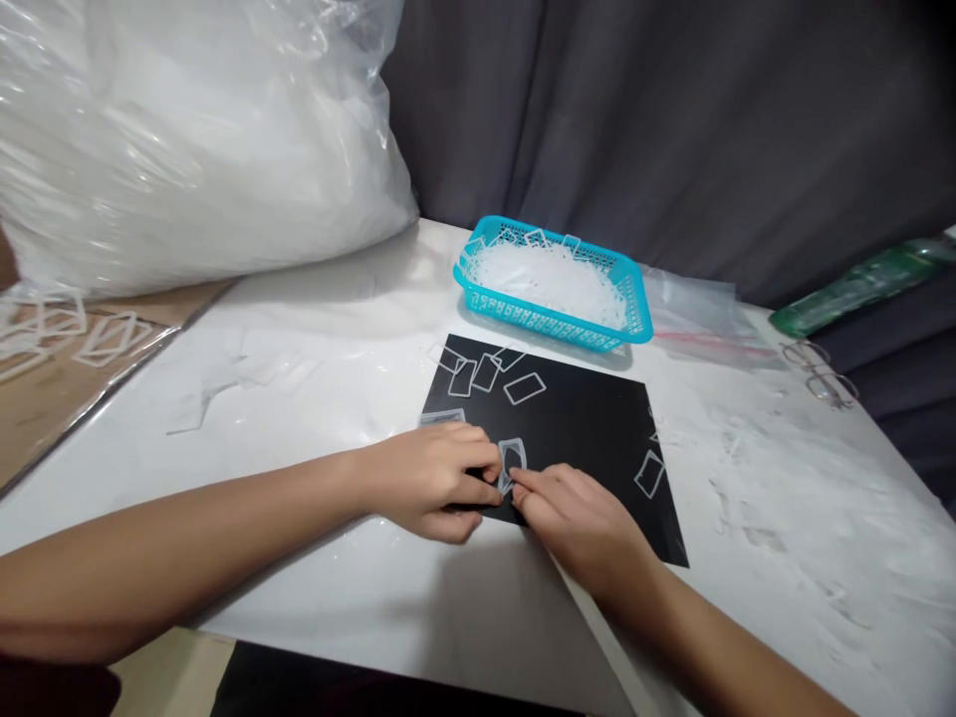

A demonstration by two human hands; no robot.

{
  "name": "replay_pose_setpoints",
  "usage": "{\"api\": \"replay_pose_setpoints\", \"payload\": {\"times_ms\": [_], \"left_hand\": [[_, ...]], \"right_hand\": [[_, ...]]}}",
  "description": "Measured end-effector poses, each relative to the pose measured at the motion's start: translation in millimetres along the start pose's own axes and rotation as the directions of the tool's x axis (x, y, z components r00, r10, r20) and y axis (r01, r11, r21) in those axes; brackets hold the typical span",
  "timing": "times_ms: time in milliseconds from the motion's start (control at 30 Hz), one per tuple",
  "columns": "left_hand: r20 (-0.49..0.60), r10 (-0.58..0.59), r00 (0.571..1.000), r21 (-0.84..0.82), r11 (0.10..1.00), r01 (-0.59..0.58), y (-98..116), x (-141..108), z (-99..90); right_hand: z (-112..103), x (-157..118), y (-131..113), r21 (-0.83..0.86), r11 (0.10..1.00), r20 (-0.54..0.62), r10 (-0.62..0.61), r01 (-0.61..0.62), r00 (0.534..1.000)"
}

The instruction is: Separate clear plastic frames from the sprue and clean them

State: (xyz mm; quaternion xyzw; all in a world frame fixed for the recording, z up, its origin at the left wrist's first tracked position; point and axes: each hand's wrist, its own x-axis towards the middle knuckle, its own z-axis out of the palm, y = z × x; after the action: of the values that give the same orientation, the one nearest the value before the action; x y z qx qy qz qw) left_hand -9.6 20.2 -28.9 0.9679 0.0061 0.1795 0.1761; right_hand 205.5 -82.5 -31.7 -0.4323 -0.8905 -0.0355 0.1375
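Observation:
A small translucent white rectangular frame (512,445), rounded at the corners, is on a black sheet (590,428). It looks like more than one layer. My left hand (440,478) is curled at its left side, fingertips on its lower left edge. From the right, my right hand (579,513) pinches its lower end with thumb and index finger. Several similar loose frames (524,388) lie at the sheet's upper left, some overlapping. Another loose frame (649,474) rests near the right edge. Beside my left wrist, a stack of frames (442,417) is partly hidden.
Behind the sheet stands a blue plastic basket (553,324) heaped with white frames. A large clear bag (194,149) of white pieces fills the back left. Cardboard (45,398) holds more frames. At right are a plastic zip bag (694,309), eyeglasses (826,383) and a green bottle (858,284).

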Motion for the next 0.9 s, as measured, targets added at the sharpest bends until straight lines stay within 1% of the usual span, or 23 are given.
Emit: {"api": "replay_pose_setpoints", "payload": {"times_ms": [67, 133, 167, 200, 233, 267, 300, 333, 367, 400, 433, 467, 500, 533, 600, 667, 733, 800, 867, 900], "left_hand": [[-0.011, 0.005, 1.0, -0.011, 1.0, -0.005, -2.0, 0.7, 0.7], [-0.022, 0.012, 1.0, -0.022, 1.0, -0.012, -4.1, 1.1, 1.5], [-0.03, 0.018, 0.999, -0.028, 0.999, -0.019, -4.8, 1.3, 1.9], [-0.043, 0.021, 0.999, -0.036, 0.999, -0.023, -5.0, 1.7, 2.4], [-0.062, 0.015, 0.998, -0.05, 0.999, -0.018, -4.5, 2.3, 2.9], [-0.088, -0.012, 0.996, -0.075, 0.997, 0.005, -3.3, 3.1, 3.5], [-0.114, -0.066, 0.991, -0.114, 0.992, 0.053, -1.5, 4.2, 4.1], [-0.134, -0.147, 0.98, -0.167, 0.978, 0.124, 0.8, 5.3, 4.6], [-0.141, -0.245, 0.959, -0.23, 0.95, 0.21, 3.5, 6.5, 5.1], [-0.135, -0.343, 0.93, -0.293, 0.91, 0.294, 6.2, 7.4, 5.6], [-0.122, -0.426, 0.897, -0.346, 0.865, 0.364, 8.8, 8.1, 6.1], [-0.109, -0.483, 0.869, -0.383, 0.827, 0.412, 11.0, 8.3, 6.5], [-0.105, -0.515, 0.85, -0.401, 0.805, 0.438, 12.8, 8.2, 7.0], [-0.114, -0.529, 0.841, -0.402, 0.799, 0.448, 14.0, 7.8, 7.4], [-0.145, -0.516, 0.844, -0.363, 0.822, 0.44, 15.0, 6.3, 8.2], [-0.171, -0.474, 0.864, -0.293, 0.862, 0.415, 14.9, 4.9, 8.7], [-0.194, -0.43, 0.882, -0.22, 0.895, 0.388, 14.8, 4.1, 8.8], [-0.236, -0.399, 0.886, -0.168, 0.915, 0.367, 15.0, 4.2, 8.1], [-0.289, -0.389, 0.875, -0.161, 0.92, 0.356, 15.0, 4.9, 6.5], [-0.315, -0.396, 0.862, -0.179, 0.917, 0.356, 14.9, 5.3, 5.6]], "right_hand": [[-2.8, 1.3, 8.2, -0.019, 0.996, -0.066, 0.087, -0.089, 0.994], [-7.6, 3.3, 17.8, 0.039, 0.976, -0.148, 0.219, -0.216, 0.964], [-10.0, 4.3, 21.1, 0.119, 0.952, -0.179, 0.299, -0.281, 0.937], [-12.0, 5.2, 22.5, 0.234, 0.91, -0.194, 0.388, -0.341, 0.901], [-13.3, 6.2, 21.7, 0.374, 0.841, -0.185, 0.482, -0.392, 0.856], [-13.9, 7.3, 18.7, 0.513, 0.747, -0.154, 0.566, -0.424, 0.81], [-13.8, 8.6, 14.0, 0.626, 0.646, -0.107, 0.626, -0.437, 0.772], [-13.1, 10.0, 8.1, 0.71, 0.552, -0.061, 0.665, -0.436, 0.744], [-11.9, 11.5, 1.7, 0.766, 0.484, -0.024, 0.679, -0.423, 0.734], [-10.6, 13.1, -4.5, 0.795, 0.449, -0.002, 0.675, -0.408, 0.738], [-9.1, 14.5, -10.0, 0.807, 0.442, 0.001, 0.662, -0.392, 0.75], [-7.8, 15.8, -14.3, 0.806, 0.455, -0.007, 0.646, -0.378, 0.763], [-6.6, 16.7, -17.4, 0.798, 0.478, -0.021, 0.631, -0.367, 0.776], [-5.5, 17.4, -19.5, 0.789, 0.5, -0.036, 0.618, -0.358, 0.786], [-3.8, 17.9, -21.5, 0.775, 0.532, -0.063, 0.603, -0.342, 0.795], [-2.5, 18.0, -22.7, 0.761, 0.562, -0.091, 0.586, -0.323, 0.805], [-1.8, 18.2, -24.4, 0.731, 0.615, -0.133, 0.551, -0.294, 0.824], [-2.1, 18.7, -25.8, 0.675, 0.694, -0.195, 0.496, -0.251, 0.846], [-3.8, 19.0, -25.5, 0.578, 0.791, -0.284, 0.426, -0.2, 0.859], [-5.2, 19.0, -24.4, 0.516, 0.836, -0.336, 0.399, -0.188, 0.853]]}}
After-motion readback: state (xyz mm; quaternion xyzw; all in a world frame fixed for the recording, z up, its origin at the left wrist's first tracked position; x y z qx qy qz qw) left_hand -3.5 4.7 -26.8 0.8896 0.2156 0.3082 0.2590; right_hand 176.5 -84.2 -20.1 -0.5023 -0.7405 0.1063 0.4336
